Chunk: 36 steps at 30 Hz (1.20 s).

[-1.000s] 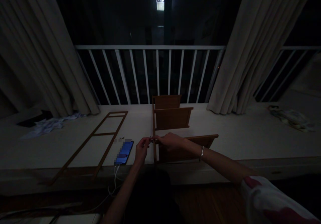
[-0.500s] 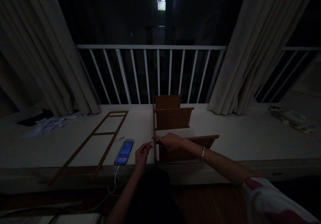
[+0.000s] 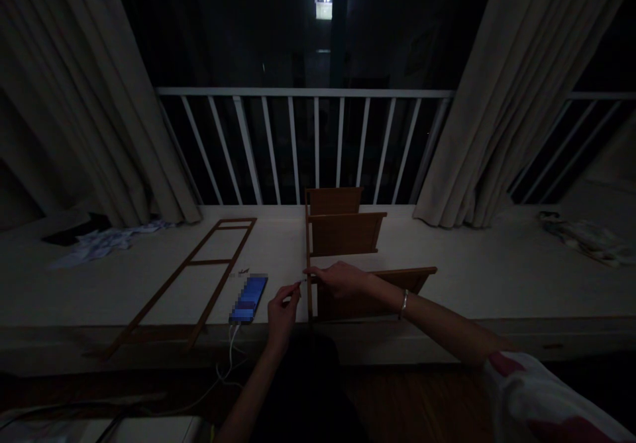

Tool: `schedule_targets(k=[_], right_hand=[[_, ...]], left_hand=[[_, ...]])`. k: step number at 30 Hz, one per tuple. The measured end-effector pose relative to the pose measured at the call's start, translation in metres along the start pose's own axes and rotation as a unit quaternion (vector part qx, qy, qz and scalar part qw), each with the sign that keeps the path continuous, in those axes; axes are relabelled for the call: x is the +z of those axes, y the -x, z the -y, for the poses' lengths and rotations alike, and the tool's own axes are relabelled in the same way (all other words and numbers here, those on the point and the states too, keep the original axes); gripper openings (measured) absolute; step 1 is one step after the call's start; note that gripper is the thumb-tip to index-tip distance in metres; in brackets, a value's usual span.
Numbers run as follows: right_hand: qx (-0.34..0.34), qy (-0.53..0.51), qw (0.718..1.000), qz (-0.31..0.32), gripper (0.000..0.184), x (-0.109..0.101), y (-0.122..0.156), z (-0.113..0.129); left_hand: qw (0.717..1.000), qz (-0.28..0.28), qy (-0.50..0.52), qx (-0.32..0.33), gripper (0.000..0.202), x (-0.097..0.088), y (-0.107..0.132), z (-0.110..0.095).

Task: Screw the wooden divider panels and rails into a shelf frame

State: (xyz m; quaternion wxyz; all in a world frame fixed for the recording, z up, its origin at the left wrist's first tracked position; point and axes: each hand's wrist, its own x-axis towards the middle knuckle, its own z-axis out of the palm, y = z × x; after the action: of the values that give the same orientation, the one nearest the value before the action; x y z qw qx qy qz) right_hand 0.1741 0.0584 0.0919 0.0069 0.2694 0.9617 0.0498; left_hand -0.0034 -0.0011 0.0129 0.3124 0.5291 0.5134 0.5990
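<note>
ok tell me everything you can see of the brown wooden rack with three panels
The brown wooden rack sits on the white ledge. One thin side rail runs away from the person; three flat, bar-edged panels extend right from it, with no matching rail across their right ends. The right hand seems to touch the rail by the nearest panel, partly hiding it. The left hand is just left of the rail.

My left forearm (image 3: pixel 256 387) slants upward, left hand (image 3: pixel 281 309) half curled, thumb and forefinger brought close together. My right forearm (image 3: pixel 440 325) reaches in from the right, right hand (image 3: pixel 340 279) near the left, forefinger stretched leftward.
</note>
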Motion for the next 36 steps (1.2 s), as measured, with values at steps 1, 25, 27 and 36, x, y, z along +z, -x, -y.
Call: schedule_targets(k=[1,25,27,36], right_hand=[[0.0,-0.001,1.0,-0.003,0.071,0.0,0.0,0.0],[0.003,0.009,1.0,0.005,0.073,0.0,0.002,0.001],[-0.003,0.006,1.0,-0.001,0.073,-0.001,0.002,0.001],[0.008,-0.001,1.0,0.011,0.072,-0.005,0.002,0.005]], left_hand=[[1.0,0.0,-0.001,-0.003,0.028,0.0,0.0,0.0],[0.999,0.001,0.033,-0.04,0.022,0.001,-0.016,-0.018],[0.999,0.003,0.035,-0.034,0.02,0.0,-0.016,-0.017],[0.986,0.029,-0.099,0.134,0.021,-0.007,-0.002,-0.013]])
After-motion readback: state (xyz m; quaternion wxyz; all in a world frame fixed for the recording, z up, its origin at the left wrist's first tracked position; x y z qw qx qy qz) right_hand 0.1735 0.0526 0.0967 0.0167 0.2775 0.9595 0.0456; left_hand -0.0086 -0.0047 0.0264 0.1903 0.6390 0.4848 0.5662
